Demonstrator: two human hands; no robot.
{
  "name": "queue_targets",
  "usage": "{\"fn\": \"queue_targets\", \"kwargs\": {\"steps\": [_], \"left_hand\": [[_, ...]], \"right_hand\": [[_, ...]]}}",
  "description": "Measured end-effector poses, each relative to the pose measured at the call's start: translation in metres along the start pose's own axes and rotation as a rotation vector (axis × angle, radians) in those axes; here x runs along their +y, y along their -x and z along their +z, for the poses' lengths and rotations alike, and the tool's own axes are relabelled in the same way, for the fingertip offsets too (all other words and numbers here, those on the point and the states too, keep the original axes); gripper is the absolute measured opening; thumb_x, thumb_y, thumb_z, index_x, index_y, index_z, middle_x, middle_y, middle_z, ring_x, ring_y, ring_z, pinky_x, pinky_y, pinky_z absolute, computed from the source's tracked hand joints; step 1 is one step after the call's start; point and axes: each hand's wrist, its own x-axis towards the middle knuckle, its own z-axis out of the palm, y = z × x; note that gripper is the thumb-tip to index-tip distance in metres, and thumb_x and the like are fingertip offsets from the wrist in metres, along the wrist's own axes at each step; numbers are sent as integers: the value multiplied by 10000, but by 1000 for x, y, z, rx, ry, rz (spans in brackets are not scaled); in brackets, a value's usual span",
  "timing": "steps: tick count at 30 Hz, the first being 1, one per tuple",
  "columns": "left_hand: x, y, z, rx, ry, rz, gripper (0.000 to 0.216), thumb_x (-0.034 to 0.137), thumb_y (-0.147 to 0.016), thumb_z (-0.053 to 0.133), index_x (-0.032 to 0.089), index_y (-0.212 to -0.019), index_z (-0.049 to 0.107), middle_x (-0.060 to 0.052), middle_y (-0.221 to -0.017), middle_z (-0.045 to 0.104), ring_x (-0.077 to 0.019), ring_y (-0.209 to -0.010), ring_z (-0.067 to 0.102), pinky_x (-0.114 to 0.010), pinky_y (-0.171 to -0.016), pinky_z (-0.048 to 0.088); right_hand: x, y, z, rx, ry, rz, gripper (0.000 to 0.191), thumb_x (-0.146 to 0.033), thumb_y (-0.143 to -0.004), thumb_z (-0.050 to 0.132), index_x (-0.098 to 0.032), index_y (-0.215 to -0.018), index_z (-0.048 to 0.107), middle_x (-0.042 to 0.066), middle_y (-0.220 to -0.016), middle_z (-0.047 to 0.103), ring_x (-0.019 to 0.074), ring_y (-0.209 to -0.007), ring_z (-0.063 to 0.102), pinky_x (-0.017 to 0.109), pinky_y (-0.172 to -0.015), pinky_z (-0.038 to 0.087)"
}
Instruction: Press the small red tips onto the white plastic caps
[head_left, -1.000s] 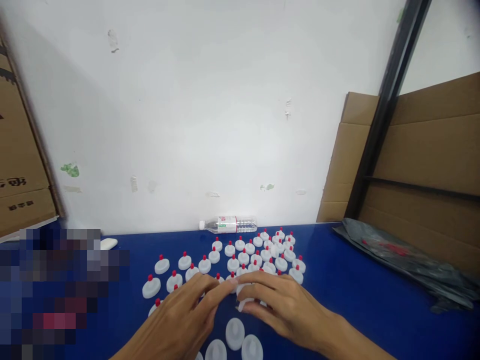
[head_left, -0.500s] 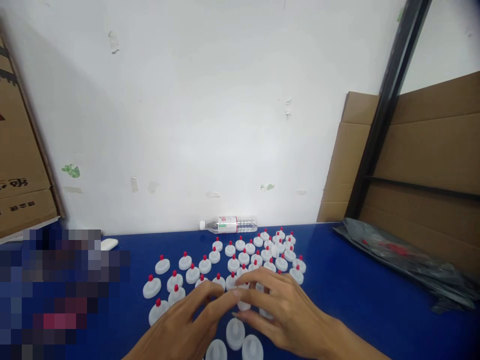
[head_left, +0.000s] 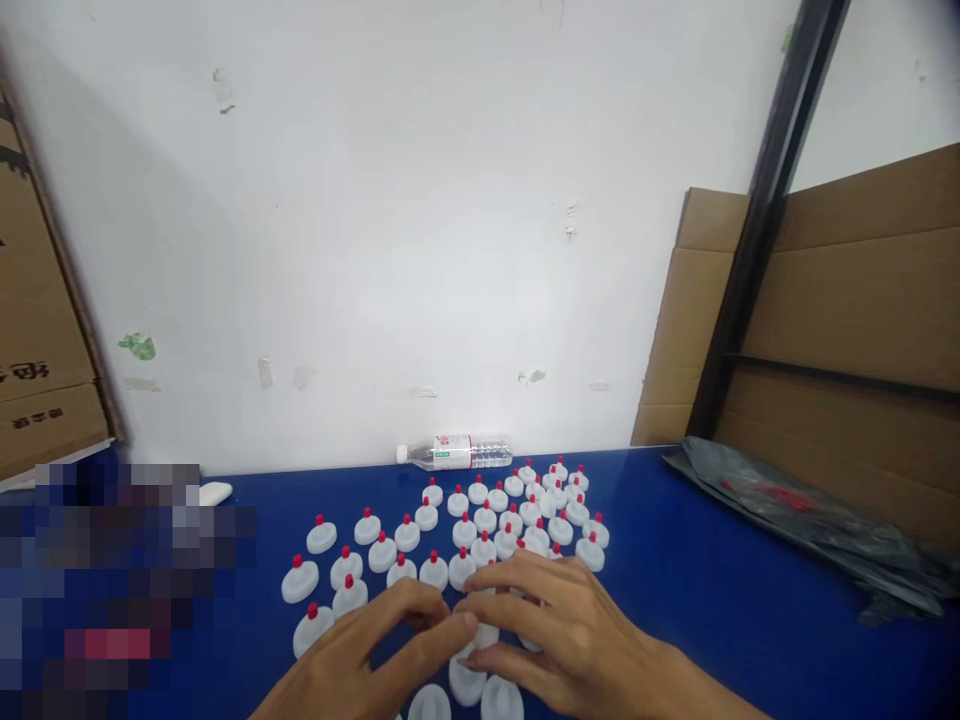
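Observation:
At the front middle of the blue table, my right hand (head_left: 566, 620) has its fingers and thumb curled round a white round plastic cap (head_left: 487, 636). The upper part of that cap is hidden by my fingers. My left hand (head_left: 382, 645) meets it from the left, thumb and index finger drawn together at the cap's side. Whatever lies between those left fingertips does not show. Just below are white caps without red tips, one right under my hands (head_left: 466, 682) and another nearer me (head_left: 502, 700). Beyond stand many white caps with red tips (head_left: 433, 571).
A clear water bottle (head_left: 454, 452) lies along the wall. Grey plastic bags (head_left: 795, 520) are at the right edge, beside cardboard (head_left: 862, 300) and a dark metal post (head_left: 750, 240). A white object (head_left: 215, 493) lies at the left, near a blurred-out area.
Both hands remain together over the same spot, with small finger shifts around the cap. The whole view has moved slightly; the standing caps keep their places.

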Motion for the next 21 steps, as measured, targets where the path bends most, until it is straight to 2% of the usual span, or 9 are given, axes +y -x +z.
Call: {"fn": "queue_targets", "kwargs": {"steps": [4,8,12,17,21], "left_hand": [[1,-14,-1,99,-110,-36,226,264,-1097,463,174,-1215,634,-41,-964,687,-121,-840,678,-187,-758,576],[5,-23,-2,24,-56,-37,294,241,-1115,387,180,-975,638,-24,-817,668,-140,-703,613,-234,-637,534],[10,-25,-4,33,-24,-38,338,242,-1122,325,199,-944,609,-18,-764,635,-144,-653,576,-237,-594,509],[18,-31,-15,-100,-31,-103,339,184,-1096,320,212,-903,597,-36,-781,643,-169,-692,600,-254,-629,550],[21,-29,-17,-108,-18,-133,369,172,-1090,291,217,-864,580,-31,-761,632,-171,-684,604,-255,-638,560]], "right_hand": [[-2,-2,-2,85,-35,-18,275,-395,-1003,643,-185,-1179,625,52,-1039,762,147,-883,728,233,-731,564],[-6,-4,-5,121,-24,-39,249,-411,-1011,626,-190,-1125,640,45,-987,779,134,-839,748,213,-725,579],[-8,-4,-10,145,15,-113,208,-363,-1007,640,-171,-1088,654,65,-983,787,139,-857,762,198,-766,601],[-11,-4,-12,159,39,-165,181,-317,-1004,643,-148,-1054,681,92,-999,794,158,-892,765,223,-876,605],[-11,-4,-10,126,71,-173,184,-305,-1006,635,-136,-1039,701,95,-1003,792,163,-923,762,224,-902,605]]}}
